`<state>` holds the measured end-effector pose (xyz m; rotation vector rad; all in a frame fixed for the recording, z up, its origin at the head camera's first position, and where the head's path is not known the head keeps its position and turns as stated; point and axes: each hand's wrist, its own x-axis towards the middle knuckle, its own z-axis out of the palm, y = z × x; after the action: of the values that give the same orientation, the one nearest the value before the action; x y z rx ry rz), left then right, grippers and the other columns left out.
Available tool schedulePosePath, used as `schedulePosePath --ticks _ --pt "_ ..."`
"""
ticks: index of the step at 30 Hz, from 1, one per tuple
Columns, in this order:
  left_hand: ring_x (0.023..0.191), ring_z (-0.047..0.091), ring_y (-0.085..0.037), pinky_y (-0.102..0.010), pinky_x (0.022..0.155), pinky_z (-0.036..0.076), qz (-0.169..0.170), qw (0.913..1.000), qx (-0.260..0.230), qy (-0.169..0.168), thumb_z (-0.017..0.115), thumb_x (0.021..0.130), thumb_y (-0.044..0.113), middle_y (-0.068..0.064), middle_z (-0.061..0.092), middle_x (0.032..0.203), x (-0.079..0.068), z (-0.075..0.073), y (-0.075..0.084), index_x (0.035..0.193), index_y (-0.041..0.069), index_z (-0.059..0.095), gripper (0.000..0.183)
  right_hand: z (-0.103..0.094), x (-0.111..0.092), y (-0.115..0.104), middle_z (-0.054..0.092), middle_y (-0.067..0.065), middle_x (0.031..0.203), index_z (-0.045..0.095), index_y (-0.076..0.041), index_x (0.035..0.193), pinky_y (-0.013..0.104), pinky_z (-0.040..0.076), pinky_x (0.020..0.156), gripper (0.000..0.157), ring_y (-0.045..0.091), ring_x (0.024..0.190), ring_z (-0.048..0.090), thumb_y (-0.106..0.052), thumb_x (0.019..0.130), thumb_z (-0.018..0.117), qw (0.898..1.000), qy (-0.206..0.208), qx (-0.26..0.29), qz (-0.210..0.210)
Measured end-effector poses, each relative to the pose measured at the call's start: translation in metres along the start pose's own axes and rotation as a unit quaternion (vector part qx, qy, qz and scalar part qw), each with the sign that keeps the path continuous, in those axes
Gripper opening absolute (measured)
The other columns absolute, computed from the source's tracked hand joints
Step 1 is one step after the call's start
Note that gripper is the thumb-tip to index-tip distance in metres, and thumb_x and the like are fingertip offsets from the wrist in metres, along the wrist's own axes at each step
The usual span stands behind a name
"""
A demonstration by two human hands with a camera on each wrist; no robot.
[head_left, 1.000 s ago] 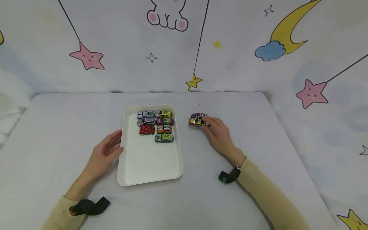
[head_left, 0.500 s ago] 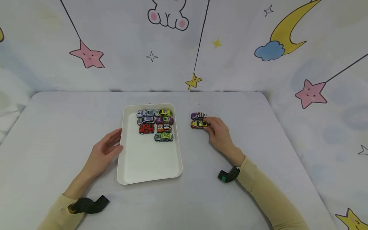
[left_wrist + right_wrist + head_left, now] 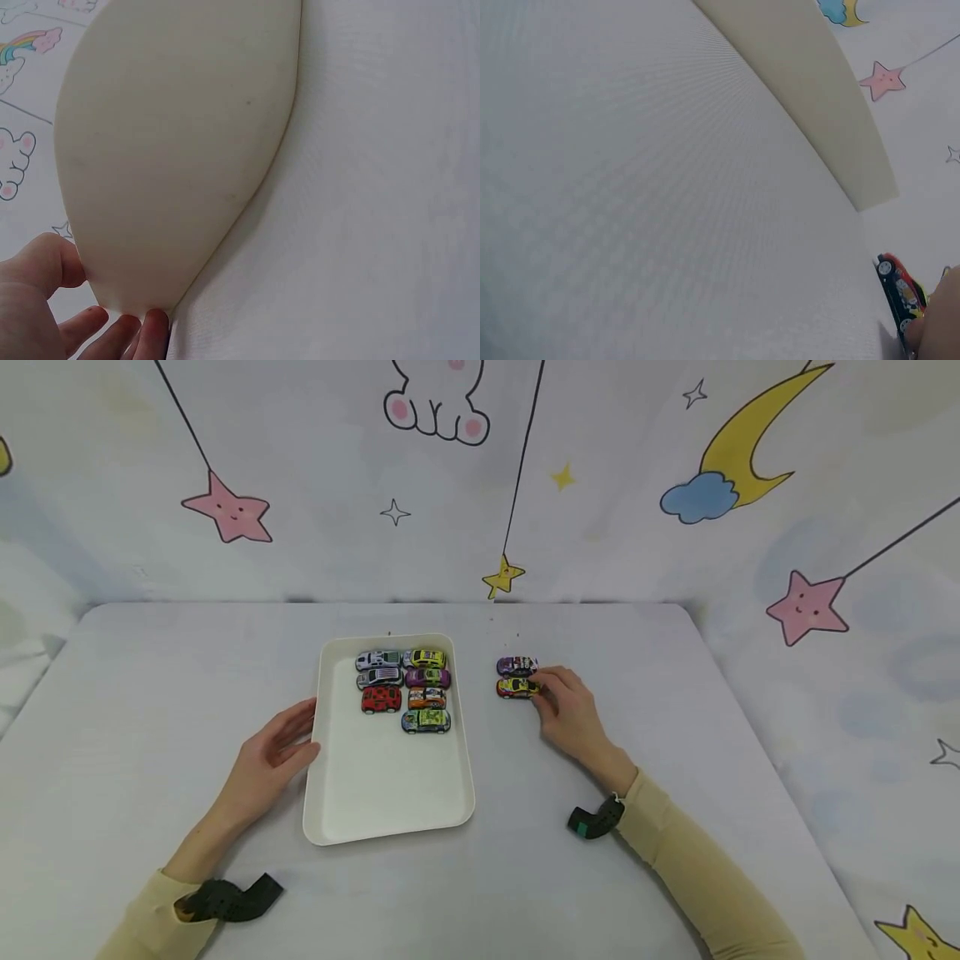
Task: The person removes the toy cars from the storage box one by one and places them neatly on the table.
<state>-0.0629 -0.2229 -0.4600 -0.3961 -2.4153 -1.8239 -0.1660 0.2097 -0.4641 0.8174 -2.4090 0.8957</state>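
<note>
My right hand (image 3: 573, 712) pinches the right end of a yellow and red toy car (image 3: 516, 688) on the table. Directly behind that car sits a purple and white toy car (image 3: 517, 666). In the right wrist view, the held car (image 3: 901, 294) shows at the lower right, partly covered by my fingers. My left hand (image 3: 264, 762) rests against the left side of a white tray (image 3: 390, 827), fingertips and thumb touching its wall. The left wrist view shows the fingertips (image 3: 154, 321) against the outside of the tray (image 3: 180, 165).
In the back of the tray, several toy cars stand in two columns, among them a red car (image 3: 381, 699) and a green and blue car (image 3: 426, 721). A white cloth covers the table (image 3: 600, 893); a patterned backdrop (image 3: 322, 543) rises behind it.
The yellow and red car has come slightly toward me, away from the purple car, and now sits in front of it. My right hand keeps hold of it; the left stays at the tray.
</note>
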Motion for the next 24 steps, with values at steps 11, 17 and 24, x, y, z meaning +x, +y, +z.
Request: schedulePosePath --ticks 11,17,24 --pt "0.127 0.051 0.004 -0.010 0.095 0.050 -0.001 1.0000 -0.001 0.000 0.060 0.095 -0.006 -0.032 0.044 0.147 -0.0013 0.0006 -0.0003 0.148 -0.006 0.040 0.056 0.0024 -0.0029 -0.0004 0.065 0.014 0.113 0.069 0.001 0.111 0.045 0.053 0.090 0.028 0.031 0.106 0.061 0.001 0.083 0.076 1.000 0.007 -0.004 0.005" --pt "0.127 0.052 0.004 -0.009 0.094 0.050 -0.003 1.0000 0.003 0.000 0.061 0.096 -0.004 -0.032 0.044 0.147 -0.0019 0.0007 0.0002 0.148 -0.005 0.040 0.056 0.0020 -0.0027 -0.0004 0.065 0.014 0.113 0.069 0.001 0.110 0.046 0.052 0.091 0.028 0.031 0.106 0.061 0.001 0.083 0.076 1.000 0.009 -0.009 0.010" --pt "0.127 0.052 0.004 -0.009 0.094 0.050 0.001 1.0000 0.004 -0.001 0.060 0.096 -0.005 -0.033 0.043 0.147 -0.0009 0.0007 0.0016 0.148 -0.005 0.040 0.057 0.0006 -0.0004 -0.0015 0.065 0.015 0.112 0.069 0.001 0.111 0.047 0.051 0.088 0.027 0.030 0.102 0.061 0.001 0.085 0.074 1.000 0.011 -0.020 0.017"
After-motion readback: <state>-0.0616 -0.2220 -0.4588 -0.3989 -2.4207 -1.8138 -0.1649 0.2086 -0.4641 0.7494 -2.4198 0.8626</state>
